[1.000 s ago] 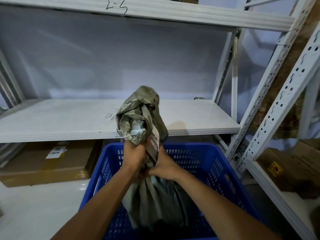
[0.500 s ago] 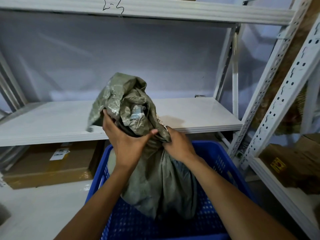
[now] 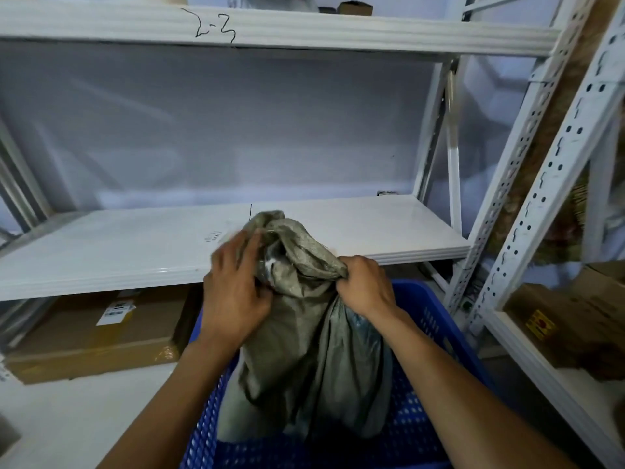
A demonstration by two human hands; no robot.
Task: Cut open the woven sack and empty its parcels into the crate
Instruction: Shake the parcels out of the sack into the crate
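Upright in the blue crate (image 3: 436,319), the woven sack (image 3: 304,340) has its bunched mouth clutched by the right hand (image 3: 367,287) while the left hand (image 3: 233,292) presses loosely curled against it, apparently mid-opening, with upending likely next.

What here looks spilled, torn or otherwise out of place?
Nothing stands out. The woven sack stands in the blue crate, its bunched top held by the left hand and right hand. No parcels lie outside.

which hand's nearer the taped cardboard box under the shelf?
Left. The left hand grips the sack's top just right of the cardboard box; the right hand holds the sack's far side, over the blue crate.
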